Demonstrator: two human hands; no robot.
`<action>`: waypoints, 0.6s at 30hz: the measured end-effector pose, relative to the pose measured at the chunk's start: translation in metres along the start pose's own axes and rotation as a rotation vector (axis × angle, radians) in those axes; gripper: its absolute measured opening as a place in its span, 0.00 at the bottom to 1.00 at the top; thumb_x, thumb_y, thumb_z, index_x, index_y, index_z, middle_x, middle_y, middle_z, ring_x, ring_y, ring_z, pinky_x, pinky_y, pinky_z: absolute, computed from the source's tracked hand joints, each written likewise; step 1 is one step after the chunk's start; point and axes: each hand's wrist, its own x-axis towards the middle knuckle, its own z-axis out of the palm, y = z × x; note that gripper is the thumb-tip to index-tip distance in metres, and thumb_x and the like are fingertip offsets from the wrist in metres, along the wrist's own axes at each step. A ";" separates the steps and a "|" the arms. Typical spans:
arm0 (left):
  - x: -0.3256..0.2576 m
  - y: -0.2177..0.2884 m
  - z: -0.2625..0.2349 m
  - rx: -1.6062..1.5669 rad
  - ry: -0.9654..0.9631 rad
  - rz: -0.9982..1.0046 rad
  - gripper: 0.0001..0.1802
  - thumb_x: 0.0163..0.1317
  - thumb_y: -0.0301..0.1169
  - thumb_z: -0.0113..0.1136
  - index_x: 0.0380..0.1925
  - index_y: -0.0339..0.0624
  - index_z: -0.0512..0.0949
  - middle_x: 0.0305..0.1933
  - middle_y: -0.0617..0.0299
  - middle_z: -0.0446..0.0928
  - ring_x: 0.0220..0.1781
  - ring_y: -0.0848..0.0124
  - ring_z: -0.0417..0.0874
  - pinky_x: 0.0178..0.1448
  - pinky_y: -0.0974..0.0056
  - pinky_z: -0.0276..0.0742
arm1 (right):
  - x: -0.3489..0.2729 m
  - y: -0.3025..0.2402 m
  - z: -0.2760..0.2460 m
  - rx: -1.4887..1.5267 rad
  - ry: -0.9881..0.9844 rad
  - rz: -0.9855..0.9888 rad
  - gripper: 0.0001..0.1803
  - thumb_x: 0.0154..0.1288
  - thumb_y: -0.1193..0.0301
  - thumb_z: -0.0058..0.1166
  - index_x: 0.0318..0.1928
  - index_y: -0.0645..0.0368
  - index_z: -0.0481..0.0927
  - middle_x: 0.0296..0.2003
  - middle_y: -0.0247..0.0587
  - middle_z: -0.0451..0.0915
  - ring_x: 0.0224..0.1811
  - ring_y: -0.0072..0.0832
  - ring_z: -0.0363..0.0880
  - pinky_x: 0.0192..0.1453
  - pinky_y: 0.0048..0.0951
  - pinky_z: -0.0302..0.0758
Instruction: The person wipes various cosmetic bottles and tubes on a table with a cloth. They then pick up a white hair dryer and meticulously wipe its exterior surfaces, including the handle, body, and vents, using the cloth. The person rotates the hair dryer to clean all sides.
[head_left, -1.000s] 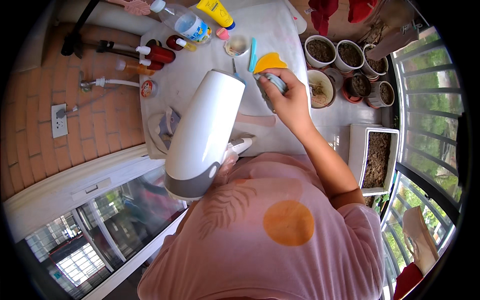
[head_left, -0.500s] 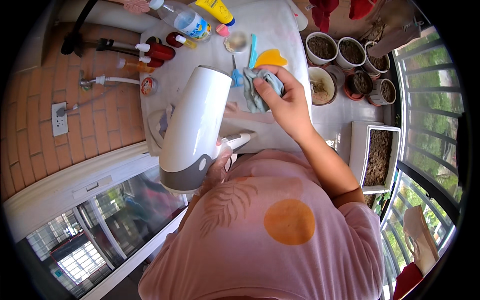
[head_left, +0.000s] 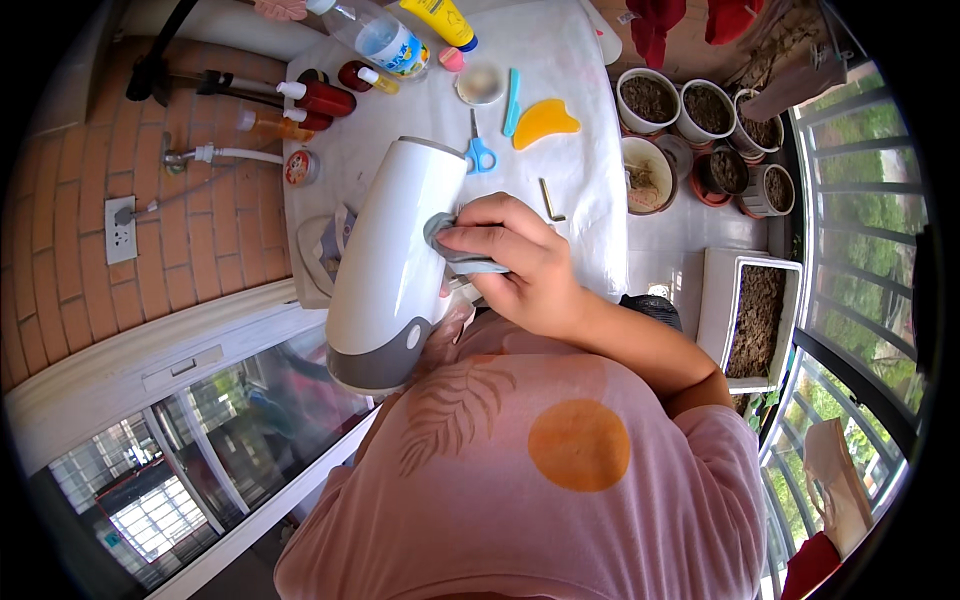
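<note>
Appliance [head_left: 393, 255] gripped by part-hidden left hand [head_left: 450, 332]; right hand [head_left: 522, 258] pinches cloth [head_left: 476, 266] against its side.

Hands: two, right [head_left: 525, 262] and left [head_left: 450, 333]. White appliance [head_left: 395, 260]: one. Grey-blue cloth [head_left: 437, 230]: one. Scissors [head_left: 481, 158]: one pair. L-shaped rod [head_left: 549, 200]: one. Flat yellow piece [head_left: 546, 124]: one. Teal stick [head_left: 513, 100]: one. Yellow tube [head_left: 435, 16]: one. Big clear bottle [head_left: 392, 45]: one. Pink lump [head_left: 452, 60]: one. Round tub [head_left: 300, 168]: one. Soil-filled round pots [head_left: 640, 126]: five. Rectangular planter [head_left: 714, 312]: one. Wall socket plate [head_left: 121, 230]: one.
</note>
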 end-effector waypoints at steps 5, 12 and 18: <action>0.012 0.013 0.017 -0.044 -0.048 0.111 0.32 0.53 0.42 0.64 0.53 0.37 0.66 0.45 0.55 0.74 0.45 0.62 0.76 0.48 0.61 0.73 | 0.027 -0.006 -0.028 -0.245 0.026 0.066 0.19 0.44 0.85 0.53 0.41 0.61 0.79 0.37 0.44 0.75 0.37 0.36 0.77 0.38 0.30 0.74; 0.031 0.012 0.077 -0.144 -0.031 0.311 0.32 0.52 0.42 0.64 0.54 0.37 0.66 0.46 0.55 0.74 0.45 0.62 0.76 0.48 0.61 0.73 | 0.073 -0.035 -0.061 -0.486 -0.345 0.094 0.17 0.42 0.85 0.52 0.38 0.64 0.78 0.35 0.47 0.73 0.39 0.41 0.75 0.41 0.36 0.74; 0.019 0.008 0.093 -0.168 -0.001 0.365 0.33 0.52 0.42 0.65 0.54 0.37 0.65 0.46 0.55 0.74 0.45 0.62 0.76 0.48 0.61 0.73 | 0.068 -0.079 -0.057 -0.234 -0.651 0.075 0.15 0.44 0.82 0.54 0.38 0.64 0.78 0.35 0.48 0.76 0.37 0.40 0.77 0.42 0.35 0.73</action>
